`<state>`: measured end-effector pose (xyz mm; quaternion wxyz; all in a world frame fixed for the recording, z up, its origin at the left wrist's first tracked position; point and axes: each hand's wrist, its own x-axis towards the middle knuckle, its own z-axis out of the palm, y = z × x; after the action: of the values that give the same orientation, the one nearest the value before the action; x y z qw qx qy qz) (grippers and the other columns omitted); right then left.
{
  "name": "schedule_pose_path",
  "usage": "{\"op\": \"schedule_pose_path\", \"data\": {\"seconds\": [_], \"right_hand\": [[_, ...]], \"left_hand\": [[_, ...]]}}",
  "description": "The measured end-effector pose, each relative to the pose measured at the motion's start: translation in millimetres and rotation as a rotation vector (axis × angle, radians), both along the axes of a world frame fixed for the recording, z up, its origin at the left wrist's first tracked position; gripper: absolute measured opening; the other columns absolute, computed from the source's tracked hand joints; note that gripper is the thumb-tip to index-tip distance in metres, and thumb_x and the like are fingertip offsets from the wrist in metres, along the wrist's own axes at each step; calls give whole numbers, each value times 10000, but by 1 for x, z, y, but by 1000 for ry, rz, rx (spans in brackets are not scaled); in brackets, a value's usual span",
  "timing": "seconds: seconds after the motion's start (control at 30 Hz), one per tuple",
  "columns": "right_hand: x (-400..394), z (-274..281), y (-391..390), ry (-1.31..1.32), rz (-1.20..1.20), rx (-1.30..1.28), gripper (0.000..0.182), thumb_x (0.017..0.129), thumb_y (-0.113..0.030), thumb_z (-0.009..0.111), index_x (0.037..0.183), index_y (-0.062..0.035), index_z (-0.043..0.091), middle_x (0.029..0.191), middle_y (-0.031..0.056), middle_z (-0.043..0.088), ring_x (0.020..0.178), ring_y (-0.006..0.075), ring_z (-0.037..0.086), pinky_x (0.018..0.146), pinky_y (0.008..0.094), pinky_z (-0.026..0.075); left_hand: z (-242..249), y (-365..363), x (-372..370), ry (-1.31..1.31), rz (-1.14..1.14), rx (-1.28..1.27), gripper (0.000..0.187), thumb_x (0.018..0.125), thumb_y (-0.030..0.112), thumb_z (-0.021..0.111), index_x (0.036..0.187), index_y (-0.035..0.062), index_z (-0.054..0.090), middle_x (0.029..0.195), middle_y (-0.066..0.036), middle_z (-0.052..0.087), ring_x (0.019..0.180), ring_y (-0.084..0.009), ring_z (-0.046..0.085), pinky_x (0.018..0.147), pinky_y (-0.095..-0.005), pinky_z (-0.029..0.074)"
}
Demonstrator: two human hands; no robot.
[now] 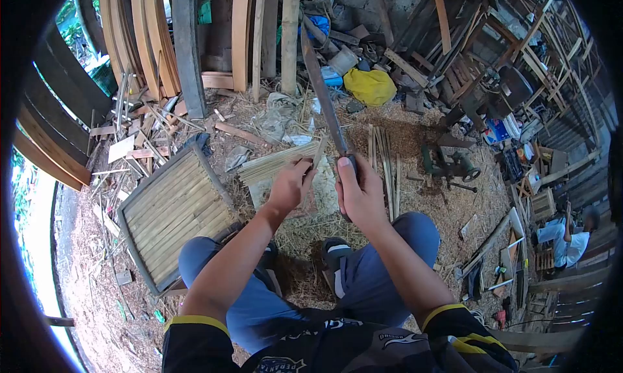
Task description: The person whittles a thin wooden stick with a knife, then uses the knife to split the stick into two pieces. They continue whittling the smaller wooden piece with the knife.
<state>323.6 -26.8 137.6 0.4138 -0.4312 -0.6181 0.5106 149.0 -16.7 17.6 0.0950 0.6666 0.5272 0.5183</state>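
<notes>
A machete (pixel 324 100) stands nearly upright in my right hand (pixel 362 194), whose fingers are wrapped round its dark handle. Its long blade points away from me. My left hand (pixel 289 186) is closed on a short bamboo strip (pixel 320 151), which sticks up just left of the blade, apart from it. Below and beyond the left hand lies a row of thin bamboo strips (pixel 266 170) on a pale, stained sheet (pixel 310 204). Longer bamboo strips (pixel 388 172) lie on the ground to the right of my right hand.
At my left leans a framed bamboo-slat panel (pixel 175 211). A green metal vise (pixel 448 165) sits to the right on ground strewn with shavings. Curved boards (pixel 149 42) stand at the back left. A yellow cloth bundle (pixel 370 86) lies at the back. Another person (pixel 571 240) sits far right.
</notes>
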Motion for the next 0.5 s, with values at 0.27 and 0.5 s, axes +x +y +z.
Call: {"op": "schedule_pose_path", "data": {"seconds": [0.27, 0.5], "right_hand": [[0, -9, 3, -80, -4, -25, 363, 1039, -354, 587, 934, -7, 602, 644, 18, 527, 587, 91, 452, 526, 315, 375], [-1, -13, 3, -43, 18, 33, 356, 1058, -391, 557, 870, -91, 521, 603, -43, 475, 446, 40, 431, 402, 237, 332]], "left_hand": [[6, -4, 3, -2, -71, -35, 116, 852, 5, 691, 857, -29, 581, 858, -236, 573, 817, -466, 579, 694, -509, 445], [0, -5, 2, 9, -70, -71, 98, 876, -21, 666, 970, -8, 643, 903, -215, 608, 868, -438, 598, 737, -467, 482]]}}
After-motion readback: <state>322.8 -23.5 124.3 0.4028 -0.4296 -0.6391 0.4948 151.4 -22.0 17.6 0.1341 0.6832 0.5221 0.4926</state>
